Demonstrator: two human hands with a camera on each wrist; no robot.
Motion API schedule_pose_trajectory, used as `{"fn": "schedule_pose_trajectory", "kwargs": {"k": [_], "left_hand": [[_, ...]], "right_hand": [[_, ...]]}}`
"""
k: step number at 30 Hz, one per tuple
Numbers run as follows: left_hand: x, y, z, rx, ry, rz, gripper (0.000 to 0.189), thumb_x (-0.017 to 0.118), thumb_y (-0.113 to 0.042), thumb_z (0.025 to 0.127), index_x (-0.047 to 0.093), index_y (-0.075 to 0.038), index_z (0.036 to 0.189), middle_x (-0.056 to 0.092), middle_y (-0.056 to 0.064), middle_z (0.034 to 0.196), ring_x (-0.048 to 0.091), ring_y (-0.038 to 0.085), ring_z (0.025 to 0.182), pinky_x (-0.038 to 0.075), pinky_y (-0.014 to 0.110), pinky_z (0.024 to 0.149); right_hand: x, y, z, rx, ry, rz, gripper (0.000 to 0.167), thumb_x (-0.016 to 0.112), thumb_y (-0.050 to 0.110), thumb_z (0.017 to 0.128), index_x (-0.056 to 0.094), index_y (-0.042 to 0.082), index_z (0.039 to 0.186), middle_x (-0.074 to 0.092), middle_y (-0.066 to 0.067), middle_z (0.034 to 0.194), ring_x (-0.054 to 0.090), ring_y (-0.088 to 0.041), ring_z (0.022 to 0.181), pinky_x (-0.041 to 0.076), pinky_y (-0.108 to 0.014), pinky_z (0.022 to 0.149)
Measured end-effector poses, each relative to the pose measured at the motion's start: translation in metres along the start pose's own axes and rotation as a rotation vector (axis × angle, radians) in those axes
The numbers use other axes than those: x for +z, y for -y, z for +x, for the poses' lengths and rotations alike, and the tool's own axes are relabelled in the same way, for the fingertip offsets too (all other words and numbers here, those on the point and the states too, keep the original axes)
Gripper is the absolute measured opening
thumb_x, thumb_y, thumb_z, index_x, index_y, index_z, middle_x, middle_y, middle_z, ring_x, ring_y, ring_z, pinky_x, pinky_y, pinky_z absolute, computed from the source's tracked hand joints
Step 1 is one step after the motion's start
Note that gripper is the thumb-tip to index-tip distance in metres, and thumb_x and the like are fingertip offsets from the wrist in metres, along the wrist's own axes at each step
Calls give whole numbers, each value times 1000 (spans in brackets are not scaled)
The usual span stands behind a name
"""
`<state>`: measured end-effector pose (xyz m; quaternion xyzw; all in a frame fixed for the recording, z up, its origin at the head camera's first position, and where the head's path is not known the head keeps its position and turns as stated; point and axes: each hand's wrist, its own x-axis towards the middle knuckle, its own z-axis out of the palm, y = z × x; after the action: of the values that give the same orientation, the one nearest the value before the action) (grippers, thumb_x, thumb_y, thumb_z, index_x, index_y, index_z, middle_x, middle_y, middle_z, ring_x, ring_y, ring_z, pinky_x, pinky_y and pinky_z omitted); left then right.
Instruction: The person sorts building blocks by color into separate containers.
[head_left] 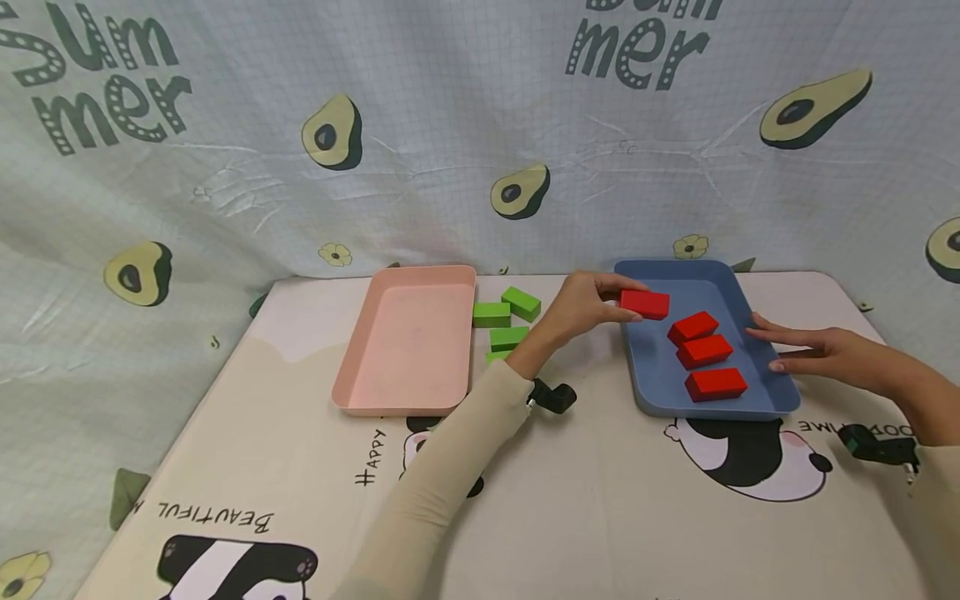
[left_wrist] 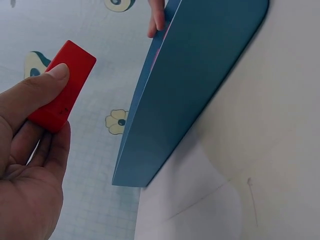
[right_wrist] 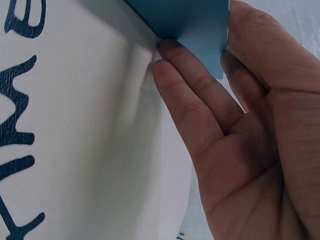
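A red block [head_left: 644, 304] is pinched between the thumb and fingers of my left hand [head_left: 586, 307], raised over the left rim of the blue tray [head_left: 651, 385]. In the left wrist view the red block [left_wrist: 70, 82] is tilted, with the thumb on its face. Three more red blocks, one of them the nearest block [head_left: 716, 385], lie inside the blue tray. My right hand [head_left: 832, 354] touches the tray's right side with fairly straight fingers. From the right wrist, fingertips [right_wrist: 169, 70] show against the tray's outer wall [right_wrist: 187, 22].
A pink tray [head_left: 408, 350] stands on the left side of the table. Several green blocks [head_left: 492, 315] lie beside its right rim, partly hidden by my left arm. A patterned cloth [head_left: 420, 200] hangs behind the table [head_left: 570, 517].
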<state>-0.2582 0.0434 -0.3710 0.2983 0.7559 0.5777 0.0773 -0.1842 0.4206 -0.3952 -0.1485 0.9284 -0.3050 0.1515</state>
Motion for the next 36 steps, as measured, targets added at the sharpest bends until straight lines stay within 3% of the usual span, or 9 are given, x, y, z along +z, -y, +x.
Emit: {"fn": "schedule_pose_trajectory", "kwargs": {"k": [3,6,10,11,14,18,20,25,36], "left_hand": [[0,-1,1,-1,-3,10,35,86,-9,81,78,-10,115,74,2,106,66,10,86,54,21,74],[0,-2,1,0,-6,18,35,86,-9,81,78,-10,115,74,2,106,66,10,86,54,21,74],[0,-3,2,4,-5,18,35,86,-9,82,78,-9,116,74,2,106,66,10,86,54,21,73],[0,-3,2,4,-6,18,36,86,-9,82,78,-9,116,74,2,106,66,10,85,54,21,73],[2,-2,3,3,-9,7,36,86,-8,81,78,-9,116,74,3,107,65,10,85,54,21,73],[4,0,4,8,-13,-1,36,86,-7,81,78,-8,116,74,3,107,65,10,85,55,21,74],[5,2,5,13,-14,2,36,87,-7,81,78,-8,116,73,3,107,65,10,85,55,21,74],[7,6,5,13,-14,7,36,87,-7,80,78,-9,115,73,2,106,64,10,85,55,20,74],[8,6,9,-12,-37,25,36,87,-8,80,79,-10,115,74,1,103,64,9,84,53,20,72]], "right_hand": [[0,0,1,0,1,0,62,67,26,99,43,15,155,17,17,162,16,23,131,30,-78,100],[0,1,1,7,6,5,63,68,26,99,43,14,155,16,11,164,14,-12,155,29,-79,100],[-1,2,2,12,13,7,63,68,26,99,42,13,155,15,8,164,20,-56,145,28,-80,100],[-1,2,2,11,12,6,63,68,26,99,42,13,155,15,12,163,21,-56,145,28,-80,100],[-1,1,1,-4,0,-17,62,68,26,98,44,14,154,18,24,158,19,-12,154,36,-71,103],[-2,0,0,-27,-23,-59,60,70,25,98,48,15,153,22,36,150,21,33,115,46,-34,100],[-3,0,0,-30,-29,-76,60,70,25,97,48,17,153,23,39,147,22,34,113,42,-16,90],[-2,-2,0,-37,-30,-78,59,70,24,97,49,17,152,24,42,144,22,34,113,35,-5,84],[-3,-1,0,-66,-31,-55,58,71,21,97,50,14,151,24,42,144,22,34,114,33,-1,84]]}}
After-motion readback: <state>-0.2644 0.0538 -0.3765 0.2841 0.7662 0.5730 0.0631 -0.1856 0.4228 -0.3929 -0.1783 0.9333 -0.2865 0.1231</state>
